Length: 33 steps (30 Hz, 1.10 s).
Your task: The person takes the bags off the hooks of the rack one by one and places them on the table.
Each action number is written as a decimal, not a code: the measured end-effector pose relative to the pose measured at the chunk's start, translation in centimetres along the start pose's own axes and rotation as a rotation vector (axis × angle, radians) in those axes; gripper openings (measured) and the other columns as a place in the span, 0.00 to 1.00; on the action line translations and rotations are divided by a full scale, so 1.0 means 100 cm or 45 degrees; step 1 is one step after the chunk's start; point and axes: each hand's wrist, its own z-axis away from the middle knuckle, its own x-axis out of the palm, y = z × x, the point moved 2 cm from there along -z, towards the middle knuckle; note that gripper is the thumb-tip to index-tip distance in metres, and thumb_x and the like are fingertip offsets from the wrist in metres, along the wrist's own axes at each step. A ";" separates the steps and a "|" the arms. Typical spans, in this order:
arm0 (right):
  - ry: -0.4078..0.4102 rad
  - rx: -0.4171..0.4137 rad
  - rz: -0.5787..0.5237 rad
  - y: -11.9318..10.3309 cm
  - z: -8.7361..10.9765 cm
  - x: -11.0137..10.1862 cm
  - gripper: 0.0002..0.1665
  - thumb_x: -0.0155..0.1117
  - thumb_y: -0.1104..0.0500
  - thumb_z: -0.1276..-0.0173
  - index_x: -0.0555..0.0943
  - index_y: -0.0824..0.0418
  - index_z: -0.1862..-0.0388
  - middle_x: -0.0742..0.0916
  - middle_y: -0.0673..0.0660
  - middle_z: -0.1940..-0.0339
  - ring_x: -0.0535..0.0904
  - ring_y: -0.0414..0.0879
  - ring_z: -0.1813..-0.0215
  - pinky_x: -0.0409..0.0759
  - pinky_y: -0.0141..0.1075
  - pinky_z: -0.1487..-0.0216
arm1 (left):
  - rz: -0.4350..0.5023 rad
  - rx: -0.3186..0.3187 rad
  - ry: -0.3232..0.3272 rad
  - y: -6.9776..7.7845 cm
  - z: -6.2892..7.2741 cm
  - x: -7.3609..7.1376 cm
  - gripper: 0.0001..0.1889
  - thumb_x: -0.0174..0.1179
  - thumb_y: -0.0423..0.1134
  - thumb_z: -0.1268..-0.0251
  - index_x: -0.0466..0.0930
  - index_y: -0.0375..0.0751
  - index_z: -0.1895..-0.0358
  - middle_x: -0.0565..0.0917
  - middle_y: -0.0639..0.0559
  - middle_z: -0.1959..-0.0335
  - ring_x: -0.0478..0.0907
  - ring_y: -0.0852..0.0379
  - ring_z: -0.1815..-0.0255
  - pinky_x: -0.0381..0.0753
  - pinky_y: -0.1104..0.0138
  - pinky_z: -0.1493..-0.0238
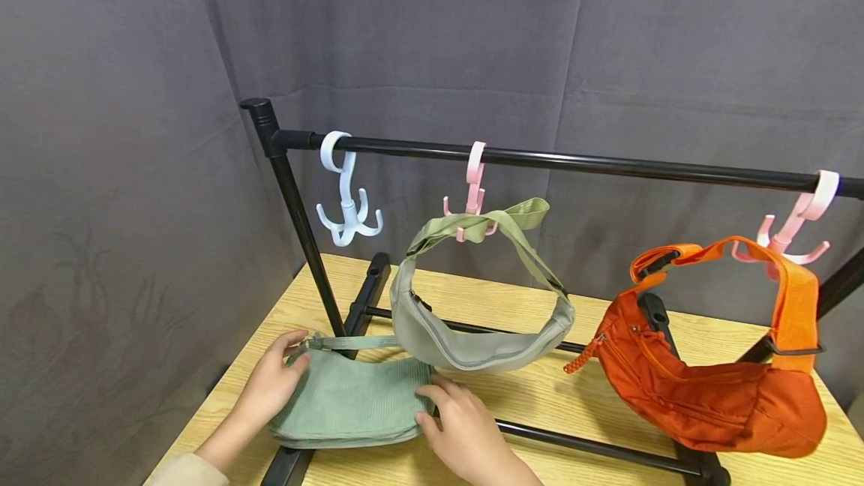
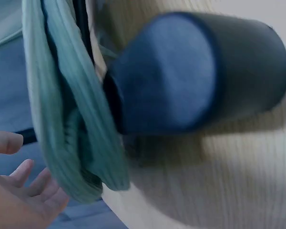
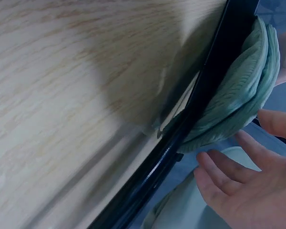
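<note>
A green corduroy shoulder bag [image 1: 351,400] lies at the rack's front left, over the left foot, its short strap [image 1: 364,342] stretched along the top. My left hand [image 1: 268,382] is at the bag's upper left corner, fingers near the strap's end. In the left wrist view the thumb stands apart from the cloth and the fingertips are right at the bag's edge. My right hand [image 1: 466,426] is beside the bag's right end. Its fingers are loosely bent and spread in the right wrist view, with the thumb close to the corduroy.
A black rack's top bar [image 1: 594,164] carries a blue hook [image 1: 346,205] and two pink hooks. A grey-green waist bag [image 1: 466,340] hangs from the middle hook [image 1: 475,171], an orange one [image 1: 702,400] from the right hook. Grey curtains stand behind the wooden table [image 1: 297,298].
</note>
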 end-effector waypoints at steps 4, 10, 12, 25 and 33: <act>0.011 -0.004 0.043 -0.002 0.002 -0.003 0.19 0.65 0.53 0.30 0.82 0.59 0.43 0.80 0.64 0.38 0.77 0.60 0.39 0.76 0.54 0.42 | 0.026 0.024 0.020 0.010 0.004 0.002 0.22 0.50 0.34 0.24 0.65 0.30 0.31 0.70 0.34 0.33 0.65 0.37 0.31 0.68 0.45 0.36; 0.019 -0.041 0.076 -0.006 0.006 -0.012 0.18 0.67 0.52 0.32 0.83 0.56 0.45 0.84 0.56 0.44 0.80 0.55 0.42 0.79 0.51 0.46 | 0.061 0.078 0.055 0.021 0.008 0.004 0.19 0.51 0.34 0.24 0.69 0.32 0.34 0.75 0.37 0.36 0.69 0.40 0.33 0.70 0.47 0.37; 0.017 -0.048 0.074 -0.007 0.008 -0.016 0.18 0.67 0.51 0.31 0.83 0.55 0.46 0.85 0.53 0.46 0.80 0.53 0.43 0.80 0.50 0.46 | 0.054 0.093 0.071 0.024 0.009 0.005 0.19 0.51 0.34 0.24 0.71 0.33 0.34 0.76 0.38 0.37 0.70 0.42 0.34 0.70 0.48 0.37; -0.028 0.032 -0.053 -0.003 0.023 -0.035 0.19 0.63 0.50 0.28 0.83 0.56 0.44 0.86 0.52 0.46 0.82 0.51 0.44 0.80 0.50 0.47 | 0.091 0.256 0.107 0.048 0.015 0.017 0.15 0.55 0.36 0.25 0.77 0.41 0.39 0.81 0.50 0.43 0.76 0.51 0.41 0.71 0.52 0.41; 0.022 0.133 -0.149 0.011 0.040 -0.044 0.18 0.62 0.47 0.28 0.83 0.53 0.45 0.87 0.49 0.51 0.84 0.46 0.53 0.82 0.45 0.56 | 0.057 0.413 0.126 0.076 0.017 0.024 0.12 0.58 0.37 0.27 0.80 0.51 0.44 0.83 0.59 0.48 0.77 0.56 0.44 0.73 0.54 0.43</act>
